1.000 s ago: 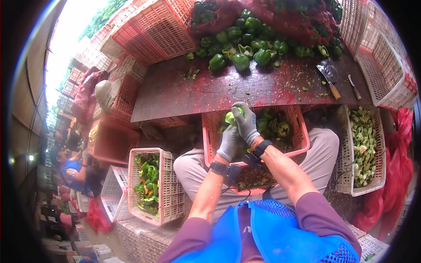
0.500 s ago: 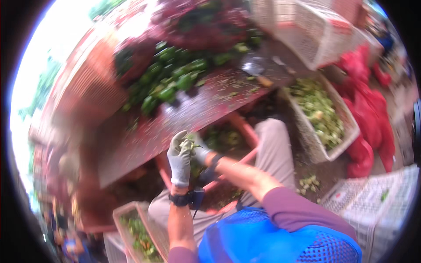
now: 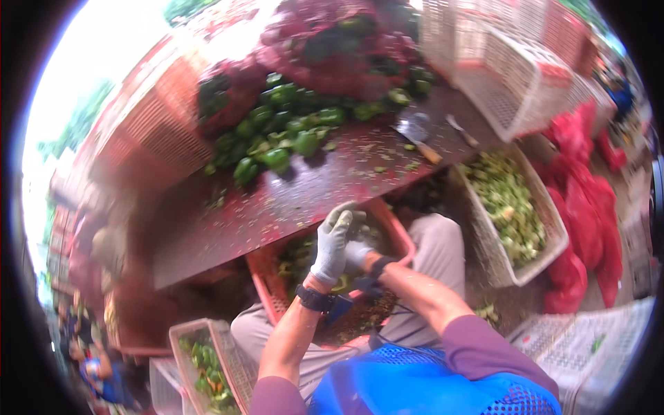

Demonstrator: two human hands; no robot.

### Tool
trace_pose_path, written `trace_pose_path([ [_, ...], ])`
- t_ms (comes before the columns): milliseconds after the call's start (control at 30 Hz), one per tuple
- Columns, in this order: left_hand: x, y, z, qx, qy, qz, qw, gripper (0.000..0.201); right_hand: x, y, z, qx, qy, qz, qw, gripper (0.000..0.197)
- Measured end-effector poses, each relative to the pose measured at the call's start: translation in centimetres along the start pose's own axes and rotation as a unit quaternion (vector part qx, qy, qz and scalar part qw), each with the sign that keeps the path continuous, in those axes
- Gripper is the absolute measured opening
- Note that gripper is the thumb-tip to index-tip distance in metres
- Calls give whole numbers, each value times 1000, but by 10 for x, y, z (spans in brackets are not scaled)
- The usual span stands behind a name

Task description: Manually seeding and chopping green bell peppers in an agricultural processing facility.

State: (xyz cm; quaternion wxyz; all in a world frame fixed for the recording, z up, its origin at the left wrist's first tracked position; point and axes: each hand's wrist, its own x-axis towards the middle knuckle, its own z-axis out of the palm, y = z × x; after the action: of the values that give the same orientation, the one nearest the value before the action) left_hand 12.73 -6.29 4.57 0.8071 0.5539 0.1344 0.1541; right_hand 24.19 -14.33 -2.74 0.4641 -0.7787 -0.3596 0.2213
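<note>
My left hand [image 3: 330, 243], in a pale work glove, is raised over a red plastic crate [image 3: 402, 238] between my knees. Its fingers are bent and drawn together; whatever they hold, if anything, is hidden. Close beside it is my right hand [image 3: 358, 252], also gloved, its fingers mostly hidden behind the left. Green pepper pieces [image 3: 294, 257] lie inside the crate below. Beyond the hands is a dark red tabletop [image 3: 277, 207] strewn with pale seeds, with whole green bell peppers [image 3: 277, 160] heaped toward its far side.
A wide blade with a wooden handle [image 3: 430, 153] and a smaller knife [image 3: 462, 130] lie on the tabletop. Pale crates hold pepper scraps [image 3: 508, 207] at right and green-orange pieces [image 3: 207, 370] at lower left. Red net sacks [image 3: 318, 52], stacked crates [image 3: 155, 117] and red bags [image 3: 584, 207] stand around.
Both hands have moved right, over the crate, and its inside shows more. The green piece seen at my left fingertips earlier is not visible now. The whole view has shifted slightly.
</note>
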Motion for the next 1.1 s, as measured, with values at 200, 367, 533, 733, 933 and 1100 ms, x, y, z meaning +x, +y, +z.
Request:
trace_pose_path([
  [200, -30, -2, -152, -10, 193, -73, 978, 37, 89, -7, 42, -101, -21, 11, 995, 52],
  [367, -42, -38, -225, -60, 254, -100, 960, 38, 184, -43, 67, -226, 8, -21, 974, 70],
  [533, -50, -55, -244, -86, 245, -113, 959, 41, 285, -86, 116, -307, 27, -50, 950, 94],
  [733, -54, -37, -253, -31, 237, -106, 965, 52, 347, -76, 150, -242, 6, 0, 970, 81],
  [933, -35, -22, -261, 232, 305, 50, 923, 88, 247, -69, 188, 216, -201, 81, 952, 68],
  [1100, -33, 6, -226, 97, 338, -14, 936, 93, 133, -80, 186, 126, -231, 37, 964, 67],
])
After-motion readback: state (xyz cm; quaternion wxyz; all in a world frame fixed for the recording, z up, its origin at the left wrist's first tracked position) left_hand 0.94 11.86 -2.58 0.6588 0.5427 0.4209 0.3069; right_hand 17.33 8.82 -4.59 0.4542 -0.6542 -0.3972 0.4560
